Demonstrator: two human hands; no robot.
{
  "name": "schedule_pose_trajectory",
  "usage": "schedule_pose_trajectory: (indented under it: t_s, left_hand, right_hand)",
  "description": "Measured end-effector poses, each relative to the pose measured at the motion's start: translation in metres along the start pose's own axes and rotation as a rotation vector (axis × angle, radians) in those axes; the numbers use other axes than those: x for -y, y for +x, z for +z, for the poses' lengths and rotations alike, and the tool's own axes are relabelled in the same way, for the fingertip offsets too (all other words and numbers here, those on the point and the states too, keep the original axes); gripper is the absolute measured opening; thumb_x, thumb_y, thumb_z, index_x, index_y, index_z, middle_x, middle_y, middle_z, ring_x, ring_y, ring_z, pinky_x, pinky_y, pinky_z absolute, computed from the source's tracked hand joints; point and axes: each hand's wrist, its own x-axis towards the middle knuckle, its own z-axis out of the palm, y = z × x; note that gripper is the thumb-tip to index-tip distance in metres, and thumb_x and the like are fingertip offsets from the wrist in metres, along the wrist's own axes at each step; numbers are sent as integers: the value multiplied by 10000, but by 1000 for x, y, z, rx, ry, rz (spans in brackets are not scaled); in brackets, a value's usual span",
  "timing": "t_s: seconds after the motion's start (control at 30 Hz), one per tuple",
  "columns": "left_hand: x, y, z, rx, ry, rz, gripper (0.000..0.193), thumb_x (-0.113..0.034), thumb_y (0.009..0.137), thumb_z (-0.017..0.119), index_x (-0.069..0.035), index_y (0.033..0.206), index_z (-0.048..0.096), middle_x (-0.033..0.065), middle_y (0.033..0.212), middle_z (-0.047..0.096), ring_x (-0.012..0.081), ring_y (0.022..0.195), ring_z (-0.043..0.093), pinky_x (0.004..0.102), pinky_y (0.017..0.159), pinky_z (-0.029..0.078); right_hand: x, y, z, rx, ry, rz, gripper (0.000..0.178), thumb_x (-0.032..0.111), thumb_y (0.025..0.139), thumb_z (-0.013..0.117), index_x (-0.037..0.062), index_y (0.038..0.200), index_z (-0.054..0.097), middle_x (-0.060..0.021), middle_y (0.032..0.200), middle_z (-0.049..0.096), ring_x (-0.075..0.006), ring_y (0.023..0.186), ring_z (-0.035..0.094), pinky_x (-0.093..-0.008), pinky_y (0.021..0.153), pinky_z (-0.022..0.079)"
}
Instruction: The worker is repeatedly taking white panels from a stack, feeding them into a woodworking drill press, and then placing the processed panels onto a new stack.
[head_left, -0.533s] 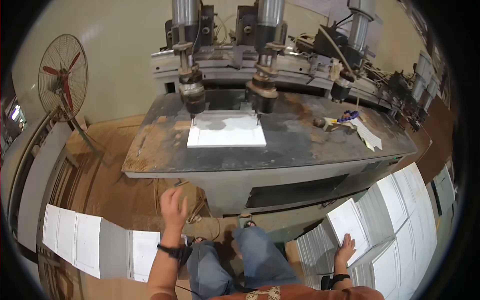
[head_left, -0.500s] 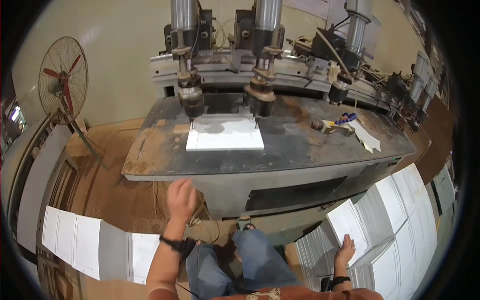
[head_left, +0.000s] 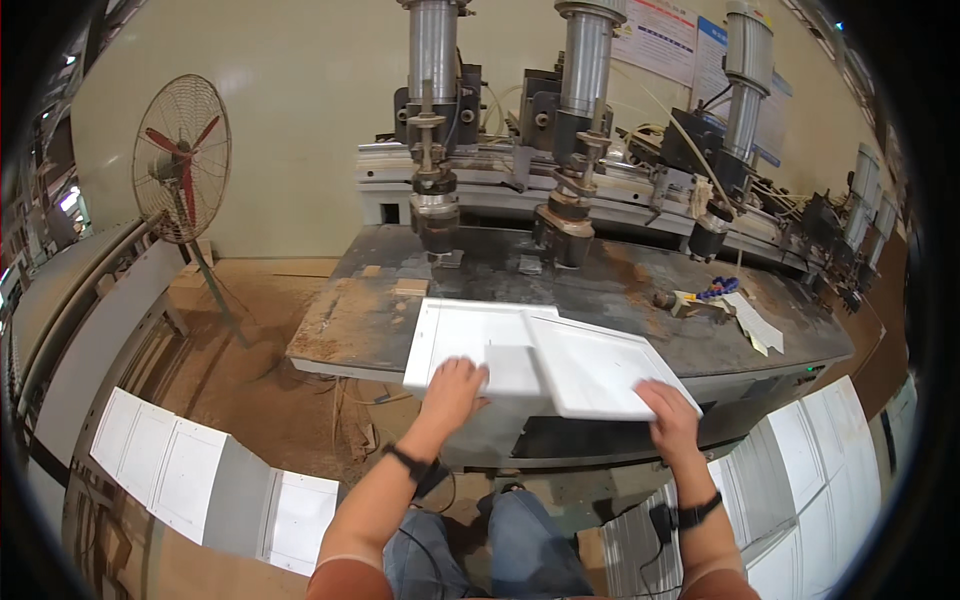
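Left panel [head_left: 480,324]: gleaming white, jutting past the front edge of the counter [head_left: 590,297].
Right panel [head_left: 600,365]: showing a white framed face, overlapping the left one.
Left hand [head_left: 455,395]: touching the left panel, grip impossible to tell.
Right hand [head_left: 672,415]: clamping the right panel's near corner.
Counter: looking dark and brown-dusted beneath drill heads [head_left: 437,208].
Room: holding a red-bladed fan [head_left: 182,155] before a pale wall [head_left: 300,150].

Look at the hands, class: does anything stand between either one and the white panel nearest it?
Nothing visible does: the left hand is at the near edge of the left panel, the right hand at the near right corner of the right panel.
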Motion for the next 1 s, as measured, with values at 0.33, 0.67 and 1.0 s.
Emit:
schedule_pose_trajectory:
  t_s: [0.33, 0.67, 1.0]
  left_hand:
    - [-39, -284, -120, -88, 97, -288, 495, -23, 644, 656, -82, 1136, 659, 59, 911, 617, 276, 823, 591, 367, 730, 489]
    - [-42, -413, -116, -46, 279, -931, 524, 13, 743, 614, -64, 1261, 591, 145, 1058, 636, 341, 965, 599, 416, 833, 498]
    - [34, -418, -6, 256, 361, -1215, 665, -9, 847, 536, -119, 1474, 346, 88, 1477, 416, 393, 1336, 380, 641, 1064, 298]
  right_hand:
    - [-33, 117, 205, 459, 14, -223, 474, 330, 881, 636, 83, 1279, 561, -146, 1303, 573, -372, 1188, 526, -443, 1043, 406]
    - [-11, 159, 247, 516, 72, -125, 448, 230, 886, 627, 61, 1294, 548, -148, 1327, 558, -356, 1241, 487, -411, 1055, 396]
    - [40, 69, 145, 287, 254, -30, 515, 72, 856, 642, 67, 1352, 506, -158, 1434, 461, -348, 1351, 399, -404, 1110, 321]
